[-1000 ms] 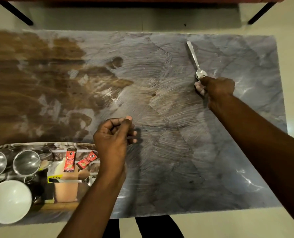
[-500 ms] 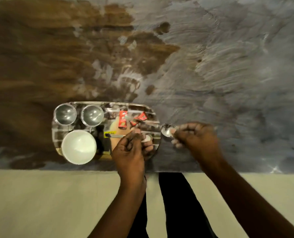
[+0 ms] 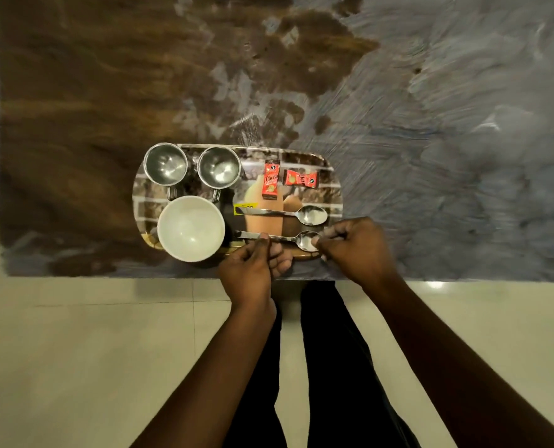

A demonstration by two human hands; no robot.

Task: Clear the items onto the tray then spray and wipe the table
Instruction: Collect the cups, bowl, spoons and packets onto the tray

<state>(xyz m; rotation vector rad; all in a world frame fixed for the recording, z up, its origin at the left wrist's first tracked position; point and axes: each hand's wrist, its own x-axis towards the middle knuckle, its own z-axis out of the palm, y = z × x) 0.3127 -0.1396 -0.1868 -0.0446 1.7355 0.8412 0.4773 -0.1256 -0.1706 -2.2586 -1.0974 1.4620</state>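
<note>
The fingers of our left hand (image 3: 253, 273) pinch the handle of the near spoon (image 3: 287, 238); those of our right hand (image 3: 356, 250) pinch its bowl. It lies across the 5 o'clock corner of the tray (image 3: 336, 192), at the 6 o'clock edge of the surface (image 3: 430, 124).

The steel spoon (image 3: 304, 239) pinched between the left hand (image 3: 248, 273) and the right hand (image 3: 356, 250) is polished metal, its bowl mirror-bright. The second spoon (image 3: 312, 215), just beyond the fingers, has the same glossy steel finish. Beyond and leftward of the left hand, the outer cup (image 3: 165, 164) and the inner cup (image 3: 219, 166) are shiny stainless steel, and the white bowl (image 3: 190, 227) looks like smooth glazed ceramic. The red sachets (image 3: 270, 179) look like glossy printed film. The tray (image 3: 332, 187) has a smooth, printed, faintly reflective face. The tabletop (image 3: 430, 140) is smooth with brush-like streaks, wood-brown beyond the left hand and stone-grey beyond the right. The floor tiles (image 3: 91, 367) under the forearms are pale and glossy.
</note>
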